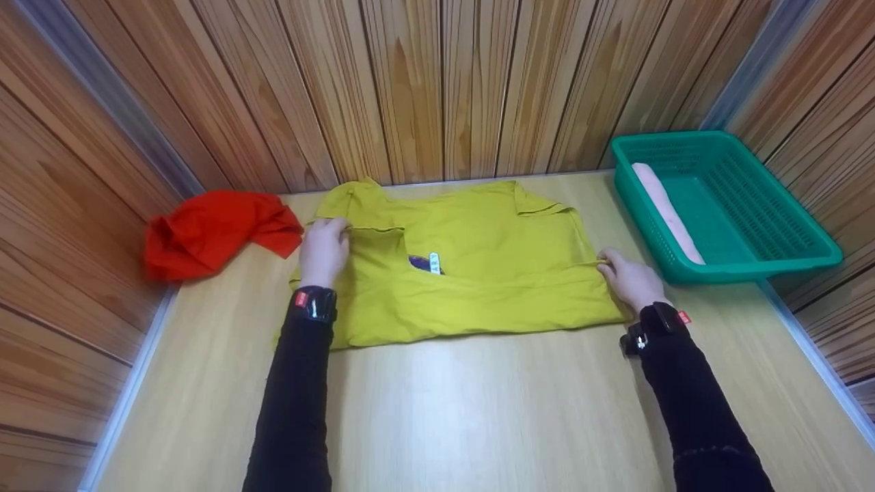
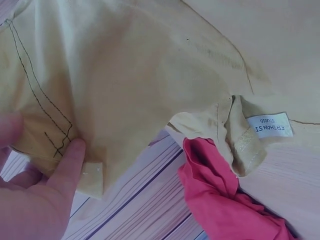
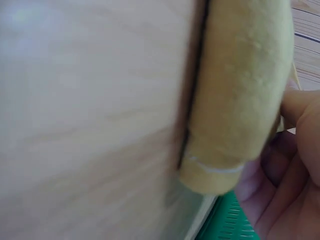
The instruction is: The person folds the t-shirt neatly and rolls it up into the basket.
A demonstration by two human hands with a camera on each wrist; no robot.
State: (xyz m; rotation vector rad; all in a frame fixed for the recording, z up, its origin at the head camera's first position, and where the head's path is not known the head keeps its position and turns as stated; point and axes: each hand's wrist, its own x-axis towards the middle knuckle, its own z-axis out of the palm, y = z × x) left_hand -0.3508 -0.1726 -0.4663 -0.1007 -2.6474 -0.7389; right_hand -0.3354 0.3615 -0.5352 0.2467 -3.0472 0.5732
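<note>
A mustard-yellow shirt (image 1: 478, 301) lies on the table with its near part folded up over the rest. At its left side my left hand (image 1: 324, 251) holds a folded-over edge; in the left wrist view, thumb and fingers pinch the cloth (image 2: 125, 75) beside a double line of dark stitching. My right hand (image 1: 632, 279) pinches the shirt's right side at the end of the fold. Seen from the right wrist, the fold makes a thick rounded roll (image 3: 240, 90) beside the fingers. A dark print with a pale lettered patch (image 1: 435, 263) peeks out beneath the fold.
A crumpled red cloth (image 1: 212, 232) lies left of the shirt, near the corner. On the right stands a green plastic basket (image 1: 759, 270) holding a rolled pale pink cloth (image 1: 666, 212). Wood-panelled walls (image 1: 472, 89) bound the table at the back and both sides.
</note>
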